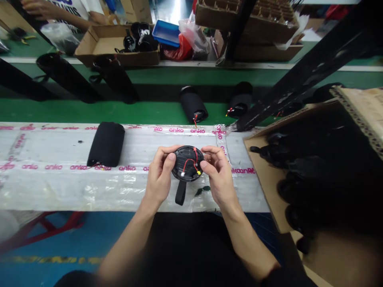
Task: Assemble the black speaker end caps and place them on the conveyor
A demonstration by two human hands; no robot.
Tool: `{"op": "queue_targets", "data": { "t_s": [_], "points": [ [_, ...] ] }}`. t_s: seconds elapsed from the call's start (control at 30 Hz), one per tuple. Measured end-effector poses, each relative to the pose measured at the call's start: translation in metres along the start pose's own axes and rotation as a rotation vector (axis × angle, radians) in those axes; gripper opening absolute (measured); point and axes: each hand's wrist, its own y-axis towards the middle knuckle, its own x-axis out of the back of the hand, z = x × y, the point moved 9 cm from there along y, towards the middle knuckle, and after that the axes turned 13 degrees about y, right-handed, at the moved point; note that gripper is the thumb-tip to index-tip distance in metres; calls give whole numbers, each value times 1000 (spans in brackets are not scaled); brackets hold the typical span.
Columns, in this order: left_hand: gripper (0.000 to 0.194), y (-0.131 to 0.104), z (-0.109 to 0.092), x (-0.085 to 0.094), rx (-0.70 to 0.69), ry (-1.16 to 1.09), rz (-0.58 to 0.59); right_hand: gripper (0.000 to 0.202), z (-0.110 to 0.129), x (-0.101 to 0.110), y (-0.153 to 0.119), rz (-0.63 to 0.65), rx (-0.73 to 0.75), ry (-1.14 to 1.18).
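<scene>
Between my hands is a round black cap [188, 159] with red wires, a white plug and a yellow plug on its face. A black strap [180, 193] hangs from its near edge. My left hand [160, 171] grips the left rim, thumb on top. At the right rim my right hand [219, 172] holds on with its thumb over the edge near the wires. A black fabric-covered cylinder [106, 144] lies on the white covered table [60, 183] to the left, some wires showing at its near end.
Beyond the table, a green conveyor [155, 109] carries black cylinders [193, 104], some with wires. A carton [263, 179] of black parts stands at right beside a slanted dark post [299, 75]. An open box [119, 56], a blue tray [166, 32] and a person's arm [68, 18] are farther back.
</scene>
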Motion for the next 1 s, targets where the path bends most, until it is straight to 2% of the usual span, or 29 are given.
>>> {"op": "queue_targets", "data": {
  "t_s": [0.1,0.2,0.3,0.37,0.5,0.6,0.7,0.77,0.87,0.93,1.0],
  "points": [
    [27,-4,4,-2,-7,-37,-47,34,-2,-1,0,9,25,7],
    [25,-5,4,-9,-76,-85,-47,32,-1,0,-2,-12,77,15],
    [24,-1,4,-15,-127,-179,-30,32,3,2,-7,-84,109,-31],
    [29,0,7,-17,-102,-188,-47,30,7,2,-12,-152,137,-69],
    [30,-8,8,-15,-88,-183,-214,24,16,-3,-27,-246,216,-72],
    [27,-22,4,-14,-113,-190,-337,23,21,-10,-39,-261,261,-142],
    [28,-29,3,-11,-82,-163,-360,26,28,-15,-44,-234,331,-225],
    [27,-23,2,-8,-63,-120,-289,24,29,-14,-41,-225,330,-210],
    [27,-1,3,-7,-100,-97,-58,22,22,-10,-30,-219,254,-130],
    [33,11,4,-12,-152,-115,105,22,17,-9,-24,-213,225,-91],
    [45,18,6,-19,-191,-122,186,21,17,-8,-22,-231,233,-69]
  ]
}}
